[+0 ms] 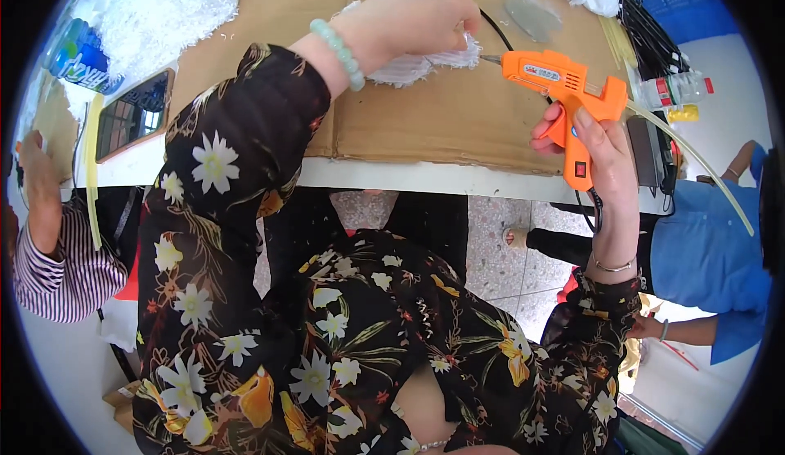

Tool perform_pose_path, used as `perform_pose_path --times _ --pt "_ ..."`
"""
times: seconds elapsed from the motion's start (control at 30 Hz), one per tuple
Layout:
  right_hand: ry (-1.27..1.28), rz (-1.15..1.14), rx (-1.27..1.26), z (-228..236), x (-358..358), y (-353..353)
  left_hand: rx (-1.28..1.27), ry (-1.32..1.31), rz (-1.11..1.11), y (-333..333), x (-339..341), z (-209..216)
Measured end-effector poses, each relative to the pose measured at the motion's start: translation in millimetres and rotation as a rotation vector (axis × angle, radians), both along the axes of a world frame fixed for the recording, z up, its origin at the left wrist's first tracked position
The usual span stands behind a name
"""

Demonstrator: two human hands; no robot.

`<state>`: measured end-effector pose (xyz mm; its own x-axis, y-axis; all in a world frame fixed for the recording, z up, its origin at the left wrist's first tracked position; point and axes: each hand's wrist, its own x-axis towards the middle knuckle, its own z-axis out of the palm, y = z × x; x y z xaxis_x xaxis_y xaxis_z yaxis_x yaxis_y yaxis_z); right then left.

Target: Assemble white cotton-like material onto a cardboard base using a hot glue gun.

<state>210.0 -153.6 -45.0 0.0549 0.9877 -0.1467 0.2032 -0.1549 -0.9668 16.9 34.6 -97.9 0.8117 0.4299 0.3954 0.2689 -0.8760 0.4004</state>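
Note:
My right hand (601, 140) is wrapped round the handle of an orange hot glue gun (544, 71), with a pale glue stick (687, 148) trailing from its back. The gun's metal nozzle points left, towards my left hand (421, 17). That hand is closed, its fingertips bent down and pressed together; what they pinch, if anything, I cannot make out. Just under and beside it, a white fringed piece (417, 69) lies on the cardboard (458, 128). The wrist and palm hide part of this piece.
A heap of white shredded fibre (176, 13), a blue bottle (82, 62) and a phone (135, 116) are at left. A clear plastic piece (531, 12), black cable ties (654, 38) and a clear bottle (675, 89) lie at right. Co-workers sit on both sides.

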Motion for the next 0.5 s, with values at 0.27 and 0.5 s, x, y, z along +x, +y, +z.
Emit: perform_pose_path --times 0.27,0.5 --pt "-0.135 0.017 0.03 4 -10 4 0.261 -0.171 0.006 -12 -14 18" --pt "-0.204 0.044 0.01 6 -17 13 0.101 -0.184 -0.023 -5 -12 10"
